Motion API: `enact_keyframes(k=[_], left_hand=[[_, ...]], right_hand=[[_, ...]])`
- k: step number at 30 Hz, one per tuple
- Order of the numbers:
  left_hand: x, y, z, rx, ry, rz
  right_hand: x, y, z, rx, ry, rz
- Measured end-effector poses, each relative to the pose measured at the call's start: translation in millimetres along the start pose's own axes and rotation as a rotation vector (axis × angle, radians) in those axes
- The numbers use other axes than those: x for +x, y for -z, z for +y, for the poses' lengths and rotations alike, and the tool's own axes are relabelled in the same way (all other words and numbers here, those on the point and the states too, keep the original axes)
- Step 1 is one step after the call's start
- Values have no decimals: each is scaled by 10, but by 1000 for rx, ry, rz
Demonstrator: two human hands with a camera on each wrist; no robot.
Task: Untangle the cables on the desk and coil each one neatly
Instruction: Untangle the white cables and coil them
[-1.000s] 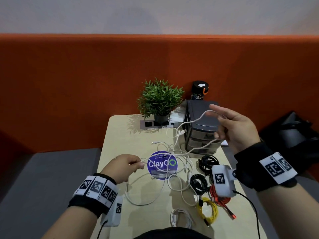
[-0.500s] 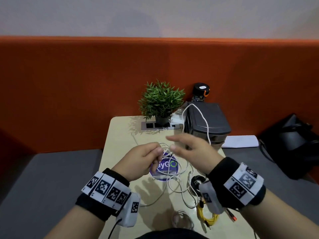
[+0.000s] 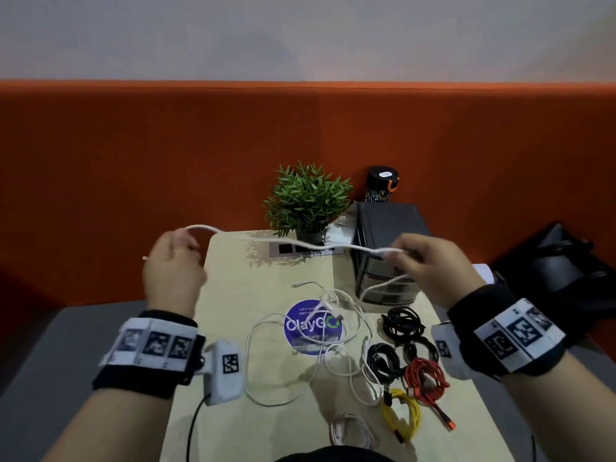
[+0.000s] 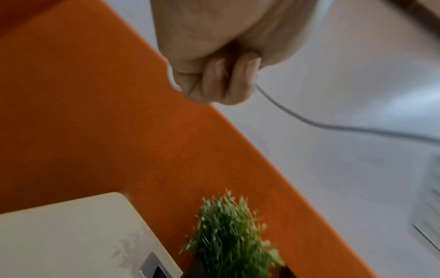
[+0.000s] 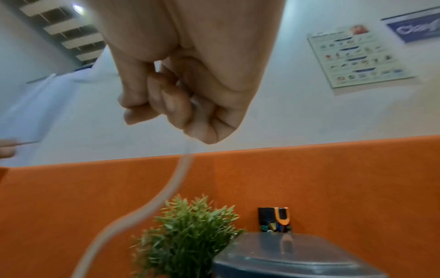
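Note:
A white cable (image 3: pixel 286 242) stretches in the air between both hands above the back of the desk. My left hand (image 3: pixel 176 258) grips one end at the far left, fingers curled round the cable (image 4: pixel 295 114). My right hand (image 3: pixel 423 261) pinches the same cable (image 5: pixel 164 199) in front of the drawer unit, and the rest hangs down to the tangle of white cables (image 3: pixel 333 331) on the desk (image 3: pixel 233 295). Coiled black cables (image 3: pixel 400 335), a red cable (image 3: pixel 425 378) and a yellow cable (image 3: pixel 403 415) lie at the right front.
A potted plant (image 3: pixel 308 198), a power socket strip (image 3: pixel 300 250), a dark drawer unit (image 3: pixel 386 235) and a black bottle (image 3: pixel 382 183) stand at the back. A small coiled white cable (image 3: pixel 350 431) lies at the front edge. An orange partition (image 3: pixel 133 161) rises behind; a black bag (image 3: pixel 560 261) sits right.
My hands, close together over the round sticker half a second ago, have risen and spread apart, drawing the white cable taut between them. The left hand went far left, the right hand right.

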State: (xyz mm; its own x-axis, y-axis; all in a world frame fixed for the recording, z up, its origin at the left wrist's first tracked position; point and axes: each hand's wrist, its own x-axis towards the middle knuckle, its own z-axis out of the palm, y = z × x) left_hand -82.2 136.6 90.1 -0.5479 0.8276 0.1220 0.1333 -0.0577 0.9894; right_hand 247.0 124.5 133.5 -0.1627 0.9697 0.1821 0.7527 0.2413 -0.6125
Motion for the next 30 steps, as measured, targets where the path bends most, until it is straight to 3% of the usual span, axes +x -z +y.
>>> enact_keyframes(k=[6, 9, 11, 13, 15, 18, 20, 22, 26, 30], left_hand=[[137, 95, -16, 30, 80, 89], [115, 51, -57, 5, 150, 78], [80, 30, -109, -36, 182, -68], [-4, 4, -147, 3, 202, -283], [-125, -26, -168, 115, 213, -473], [-308, -115, -191, 332, 203, -725], [-406, -192, -181, 522, 151, -853], [-451, -279, -151, 594, 40, -856], [-488, -465, 28, 436, -252, -823], [-525, -642, 251, 341, -456, -911]], right_hand=[[45, 201, 142, 15, -18, 90], [115, 216, 231, -181, -19, 136], [141, 224, 274, -250, -55, 216], [129, 216, 285, -173, -139, 273], [119, 203, 230, 64, -173, 282], [107, 139, 11, 483, -187, 114], [113, 102, -96, 593, -165, -14], [94, 66, -200, 610, -123, -94], [30, -65, -394, 369, 24, -192], [-26, -97, -612, 320, 208, -294]])
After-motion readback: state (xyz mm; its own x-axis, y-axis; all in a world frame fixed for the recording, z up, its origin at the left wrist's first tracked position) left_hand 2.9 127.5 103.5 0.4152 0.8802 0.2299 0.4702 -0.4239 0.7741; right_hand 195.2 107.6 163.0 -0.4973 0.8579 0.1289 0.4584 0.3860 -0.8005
